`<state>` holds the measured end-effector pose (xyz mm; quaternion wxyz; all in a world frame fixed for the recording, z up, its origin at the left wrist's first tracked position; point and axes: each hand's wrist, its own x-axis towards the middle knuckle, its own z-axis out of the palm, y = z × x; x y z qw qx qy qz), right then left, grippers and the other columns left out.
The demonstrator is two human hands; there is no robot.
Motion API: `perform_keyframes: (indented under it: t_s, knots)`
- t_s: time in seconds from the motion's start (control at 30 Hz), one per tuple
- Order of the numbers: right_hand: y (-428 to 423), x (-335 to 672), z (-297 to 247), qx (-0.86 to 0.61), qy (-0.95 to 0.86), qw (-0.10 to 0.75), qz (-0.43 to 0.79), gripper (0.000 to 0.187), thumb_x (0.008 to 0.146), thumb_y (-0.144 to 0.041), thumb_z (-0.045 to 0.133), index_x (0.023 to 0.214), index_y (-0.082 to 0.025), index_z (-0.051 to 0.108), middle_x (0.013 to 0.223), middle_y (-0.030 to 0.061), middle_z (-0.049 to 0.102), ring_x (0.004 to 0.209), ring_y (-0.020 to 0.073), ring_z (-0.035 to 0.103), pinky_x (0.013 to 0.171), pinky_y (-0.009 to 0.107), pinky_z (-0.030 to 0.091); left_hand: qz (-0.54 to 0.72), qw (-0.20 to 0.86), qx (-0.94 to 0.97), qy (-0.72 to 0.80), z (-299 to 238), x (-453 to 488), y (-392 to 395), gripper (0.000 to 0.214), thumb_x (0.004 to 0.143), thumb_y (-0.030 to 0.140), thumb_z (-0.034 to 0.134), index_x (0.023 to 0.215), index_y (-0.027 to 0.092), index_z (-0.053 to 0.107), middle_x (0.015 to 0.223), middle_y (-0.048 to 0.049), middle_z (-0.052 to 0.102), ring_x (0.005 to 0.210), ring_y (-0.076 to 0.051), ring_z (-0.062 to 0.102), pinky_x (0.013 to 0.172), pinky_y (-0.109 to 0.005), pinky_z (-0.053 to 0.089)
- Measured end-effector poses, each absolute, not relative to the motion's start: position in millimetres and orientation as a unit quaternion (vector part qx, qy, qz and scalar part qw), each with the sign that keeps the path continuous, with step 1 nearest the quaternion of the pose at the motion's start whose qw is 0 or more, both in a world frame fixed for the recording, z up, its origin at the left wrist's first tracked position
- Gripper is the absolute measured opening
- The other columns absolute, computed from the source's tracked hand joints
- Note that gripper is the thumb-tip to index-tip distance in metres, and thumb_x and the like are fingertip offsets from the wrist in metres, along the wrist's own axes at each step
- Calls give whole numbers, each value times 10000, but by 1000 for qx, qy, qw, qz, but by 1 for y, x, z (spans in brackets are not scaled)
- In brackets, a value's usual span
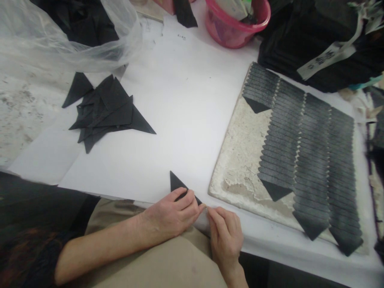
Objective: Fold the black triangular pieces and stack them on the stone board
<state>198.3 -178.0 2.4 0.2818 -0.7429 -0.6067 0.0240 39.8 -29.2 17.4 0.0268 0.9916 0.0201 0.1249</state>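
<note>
A small black triangular piece [176, 183] lies at the near edge of the white paper sheet [180, 104]. My left hand [171, 216] rests on its lower part, fingers curled and pressing it down. My right hand [225, 236] is beside it on the right, its fingertips pinched together at the piece's right corner. Both hands meet at that corner near the table's front edge.
A loose pile of black triangles [108, 110] lies at the left. A worn board [240, 160] on the right carries several overlapping rows of folded black pieces [303, 152]. At the back stand a pink bucket [237, 24], a clear plastic bag [60, 40] and black bundles [324, 44].
</note>
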Motion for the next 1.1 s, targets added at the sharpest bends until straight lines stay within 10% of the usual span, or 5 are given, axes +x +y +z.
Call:
perform_keyframes:
  t_s: [0.9, 1.1]
  knots:
    - [-144, 174, 20, -820, -511, 225, 130, 121, 943, -299, 538, 848, -223, 539, 806, 4, 586, 723, 174, 511, 675, 298, 351, 237, 138, 959, 68, 10, 24, -25, 187, 959, 98, 500, 1064, 83, 654, 934, -79, 677, 991, -222, 628, 891, -380, 562]
    - [-144, 176, 20, -796, -534, 256, 125, 97, 960, -253, 479, 956, -219, 570, 819, 14, 602, 723, 172, 525, 663, 283, 376, 228, 123, 957, 129, 12, 31, -10, 218, 980, 147, 479, 1143, 131, 624, 1172, -97, 624, 1176, -249, 529, 1028, -454, 444]
